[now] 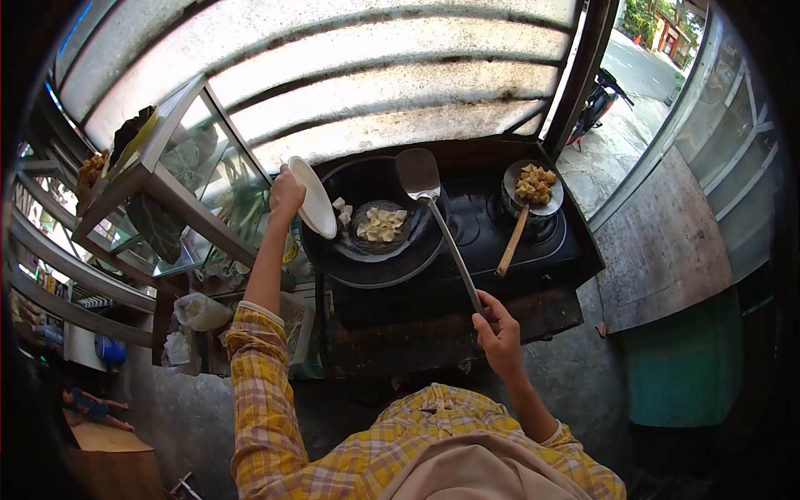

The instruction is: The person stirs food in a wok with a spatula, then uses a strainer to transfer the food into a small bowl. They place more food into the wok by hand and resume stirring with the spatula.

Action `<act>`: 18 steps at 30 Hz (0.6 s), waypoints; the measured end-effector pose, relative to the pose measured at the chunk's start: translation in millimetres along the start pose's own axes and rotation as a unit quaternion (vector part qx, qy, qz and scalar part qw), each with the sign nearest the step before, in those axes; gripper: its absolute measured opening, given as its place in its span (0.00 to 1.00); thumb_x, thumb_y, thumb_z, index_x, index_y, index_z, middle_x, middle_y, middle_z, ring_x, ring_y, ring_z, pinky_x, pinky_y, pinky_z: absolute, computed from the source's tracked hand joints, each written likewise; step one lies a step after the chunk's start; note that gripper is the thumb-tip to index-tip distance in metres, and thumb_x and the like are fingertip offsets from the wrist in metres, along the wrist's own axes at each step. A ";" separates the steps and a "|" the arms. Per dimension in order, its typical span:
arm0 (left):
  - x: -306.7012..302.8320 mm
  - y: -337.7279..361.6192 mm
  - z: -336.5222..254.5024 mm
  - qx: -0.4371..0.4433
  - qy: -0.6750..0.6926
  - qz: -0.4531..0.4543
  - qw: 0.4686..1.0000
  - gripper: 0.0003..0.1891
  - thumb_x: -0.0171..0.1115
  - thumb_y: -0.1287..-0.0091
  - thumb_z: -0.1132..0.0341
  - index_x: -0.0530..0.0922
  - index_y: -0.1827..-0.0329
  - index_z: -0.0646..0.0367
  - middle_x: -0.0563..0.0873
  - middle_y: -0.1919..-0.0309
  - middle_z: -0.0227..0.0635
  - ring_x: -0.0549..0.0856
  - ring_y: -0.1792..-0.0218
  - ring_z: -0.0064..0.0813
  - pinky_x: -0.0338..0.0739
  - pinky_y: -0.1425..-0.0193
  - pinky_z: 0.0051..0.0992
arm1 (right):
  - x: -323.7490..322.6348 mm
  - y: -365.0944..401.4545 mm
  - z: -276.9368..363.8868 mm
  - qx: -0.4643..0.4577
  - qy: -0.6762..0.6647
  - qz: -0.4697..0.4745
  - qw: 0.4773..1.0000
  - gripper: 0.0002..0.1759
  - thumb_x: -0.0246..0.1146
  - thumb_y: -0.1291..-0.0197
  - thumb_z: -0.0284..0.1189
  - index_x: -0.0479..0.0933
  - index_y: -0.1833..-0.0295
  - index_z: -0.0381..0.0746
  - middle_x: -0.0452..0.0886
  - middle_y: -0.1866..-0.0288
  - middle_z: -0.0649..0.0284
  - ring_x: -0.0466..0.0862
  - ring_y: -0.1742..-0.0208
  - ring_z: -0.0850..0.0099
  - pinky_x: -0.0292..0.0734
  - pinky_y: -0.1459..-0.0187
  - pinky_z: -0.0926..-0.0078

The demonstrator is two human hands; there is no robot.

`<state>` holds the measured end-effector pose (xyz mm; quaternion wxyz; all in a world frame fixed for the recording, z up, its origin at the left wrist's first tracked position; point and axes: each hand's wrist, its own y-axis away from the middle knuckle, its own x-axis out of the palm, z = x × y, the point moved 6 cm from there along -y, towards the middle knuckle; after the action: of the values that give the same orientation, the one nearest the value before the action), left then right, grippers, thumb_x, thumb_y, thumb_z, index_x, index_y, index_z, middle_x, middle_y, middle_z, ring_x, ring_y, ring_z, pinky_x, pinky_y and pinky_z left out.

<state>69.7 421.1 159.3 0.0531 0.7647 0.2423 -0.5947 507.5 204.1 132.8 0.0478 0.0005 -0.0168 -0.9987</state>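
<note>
Spanning the middle ground before my remote post, one black stove [475, 229]. Beyond its left edge, one metal-framed cabinet [200, 212] with glass panes. Toward the stove's left edge, one wok [346, 260], dark and wide. One spatula [420, 175], long-handled, metal; its blade hangs above the wok's far right rim, and whether it touches I cannot tell. At the stove's right rear corner, one shallow strainer [552, 200], its wooden handle pointing to the front edge. One plate [315, 200], white, tilted steeply over the wok's left rim. My left hand [287, 193]: fingers grasping the plate by its outer edge. My right hand [500, 337], at the stove's front edge: fingers wrapped about the near end of the spatula's handle. One heap of browned pieces [534, 183], in the strainer. One cluster of pale pieces [383, 224], on the wok's bottom; a few more lie just beside the plate's lip.
</note>
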 end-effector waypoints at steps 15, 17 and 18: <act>-118.7 151.5 12.0 0.138 0.230 -0.270 0.925 0.31 0.46 0.48 0.76 0.61 0.36 0.63 0.77 0.49 0.55 0.80 0.53 0.51 0.74 0.48 0.41 | -10.5 -85.8 55.7 -0.202 0.429 0.038 0.880 0.17 0.58 0.47 0.21 0.74 0.49 0.38 0.76 0.61 0.53 0.80 0.61 0.52 0.75 0.60 0.59; -119.3 204.4 41.7 0.046 0.400 -0.230 0.886 0.31 0.47 0.49 0.76 0.61 0.36 0.67 0.76 0.48 0.53 0.78 0.47 0.43 0.70 0.41 0.35 | 1.2 -115.3 56.7 -0.212 0.484 0.057 0.847 0.17 0.57 0.47 0.21 0.74 0.49 0.39 0.75 0.61 0.53 0.80 0.62 0.52 0.76 0.61 0.59; -108.9 230.8 64.2 -0.013 0.432 -0.232 0.871 0.31 0.47 0.50 0.76 0.62 0.37 0.69 0.75 0.46 0.51 0.77 0.46 0.41 0.68 0.40 0.33 | 10.4 -132.2 54.3 -0.231 0.503 0.068 0.830 0.18 0.57 0.47 0.21 0.74 0.48 0.39 0.75 0.61 0.54 0.80 0.63 0.52 0.76 0.62 0.59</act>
<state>93.9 161.5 195.0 -0.1861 0.8665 0.4192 -0.1968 484.4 336.5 182.7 0.1157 0.4902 0.2405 -0.8297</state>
